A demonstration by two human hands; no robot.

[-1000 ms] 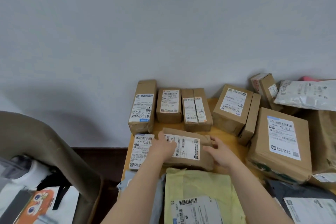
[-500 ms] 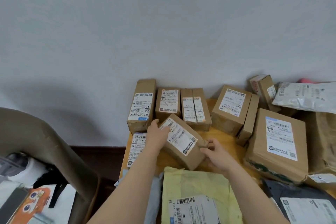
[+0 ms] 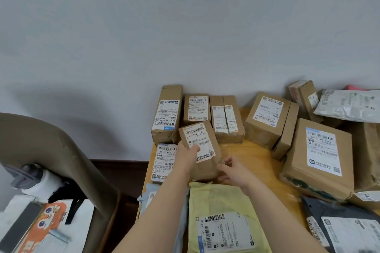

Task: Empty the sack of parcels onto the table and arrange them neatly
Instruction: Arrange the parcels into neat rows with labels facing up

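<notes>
Parcels (image 3: 320, 156) crowd the yellow wooden desk (image 3: 254, 155) by a plain gray wall (image 3: 185, 26). The left hand (image 3: 186, 157) and right hand (image 3: 234, 170) both hold one brown box (image 3: 206, 141).

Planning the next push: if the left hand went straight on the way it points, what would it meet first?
The left hand holds the brown parcel. Straight on, away and slightly right, it would likely meet the small box in the back row; depth there is unclear.

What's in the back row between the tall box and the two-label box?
A small brown box, its label facing up; the head view shows it plainly.
</notes>
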